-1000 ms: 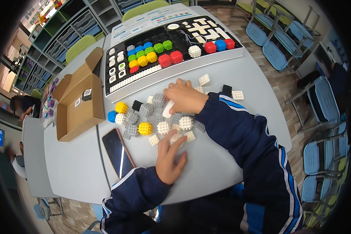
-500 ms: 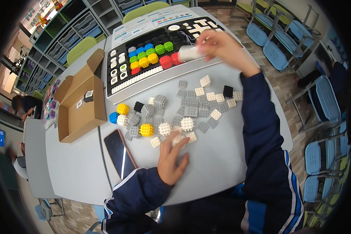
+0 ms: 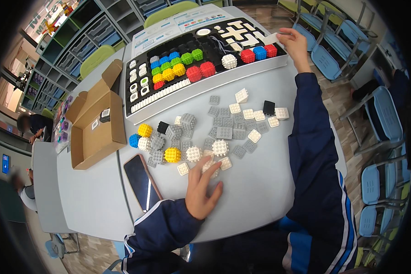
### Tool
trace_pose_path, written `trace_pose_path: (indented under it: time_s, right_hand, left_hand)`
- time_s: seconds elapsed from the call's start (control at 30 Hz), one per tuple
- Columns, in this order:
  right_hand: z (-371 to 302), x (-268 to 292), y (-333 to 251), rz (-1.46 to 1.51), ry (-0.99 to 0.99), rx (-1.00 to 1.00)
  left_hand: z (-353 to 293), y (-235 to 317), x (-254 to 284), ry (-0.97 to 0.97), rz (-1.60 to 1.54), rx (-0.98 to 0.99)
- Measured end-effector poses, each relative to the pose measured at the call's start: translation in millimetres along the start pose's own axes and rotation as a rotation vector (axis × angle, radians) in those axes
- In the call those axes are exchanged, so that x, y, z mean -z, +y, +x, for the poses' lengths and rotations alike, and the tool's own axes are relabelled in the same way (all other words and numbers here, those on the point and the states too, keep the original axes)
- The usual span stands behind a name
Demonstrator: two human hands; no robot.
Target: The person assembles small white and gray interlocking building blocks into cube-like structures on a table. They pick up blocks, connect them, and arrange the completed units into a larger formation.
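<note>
Right hand (image 3: 294, 45), upper right of the frame: thumb and fingertips are pinched together on a pale flat piece (image 3: 271, 39), which lies at the right end of the sorting tray (image 3: 214, 86); its exact outline is partly hidden. Gripping the piece by one end, with the palm outside the rim, probably leaves the recesses in view and the neighbouring parts undisturbed. Just below it sits a row of red and blue studded cubes (image 3: 260, 53); to the left, white cross-shaped connectors (image 3: 235, 31) rest in black recesses, apparently cut so that each kind has its own seat.

Left hand (image 3: 202, 192), lower centre: fingers loosely spread, thumb well apart, fingertips at a white studded block (image 3: 208, 165) and not closed round it; whether they press on it cannot be told. The pose looks like a resting one.

Centre: grey studded plates (image 3: 224, 133) lie flat and loose on the table, with yellow studded blocks (image 3: 172, 155) among the cluster to their left, presumably within easy reach of both hands. Smartphone (image 3: 141, 180) and open cardboard box (image 3: 96, 130) stand left of the cluster, seemingly out of the working area
</note>
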State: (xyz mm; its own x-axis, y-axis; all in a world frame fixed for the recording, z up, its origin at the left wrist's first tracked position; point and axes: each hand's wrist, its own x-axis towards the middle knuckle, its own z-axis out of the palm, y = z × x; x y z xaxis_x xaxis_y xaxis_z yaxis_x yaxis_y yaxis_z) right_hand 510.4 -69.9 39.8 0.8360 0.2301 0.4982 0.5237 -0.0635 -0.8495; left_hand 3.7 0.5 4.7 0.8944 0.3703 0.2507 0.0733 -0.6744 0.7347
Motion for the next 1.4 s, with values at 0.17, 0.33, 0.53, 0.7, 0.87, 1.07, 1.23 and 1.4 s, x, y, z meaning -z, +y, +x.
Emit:
trace_pose_path:
  time_s: [0.17, 0.33, 0.53, 0.7, 0.87, 1.07, 1.23, 1.4]
  right_hand:
    - [-7.6, -16.6, 7.2, -0.072, 0.032, -0.021]
    - [-4.0, -17.5, 24.1, -0.023, 0.062, -0.027]
    - [-0.6, -21.5, 32.7, -0.149, -0.036, -0.025]
    - [0.5, -23.3, 36.1, -0.261, -0.145, -0.016]
    - [0.5, -24.0, 37.8, -0.262, -0.183, -0.01]
    - [0.4, -24.5, 35.1, -0.397, -0.272, -0.039]
    - [1.2, -23.3, 29.0, -0.383, -0.326, -0.049]
    - [-3.0, -27.6, 20.7, -0.437, -0.342, -0.047]
  left_hand:
    - [0.0, -0.2, 0.0, -0.01, 0.014, -0.001]
    - [0.9, -0.3, 0.5, -0.02, -0.001, -0.013]
    - [0.7, -0.7, 0.3, -0.021, -0.005, -0.014]
    - [0.5, -1.5, 0.6, -0.028, 0.0, -0.019]
    - [1.0, -0.8, 0.6, -0.034, 0.006, -0.022]
    - [0.1, -2.7, 0.9, -0.038, 0.005, -0.033]
    - [0.8, -2.9, 1.3, -0.04, -0.004, -0.043]
    - [-0.1, -3.4, 1.8, -0.041, 0.001, -0.039]
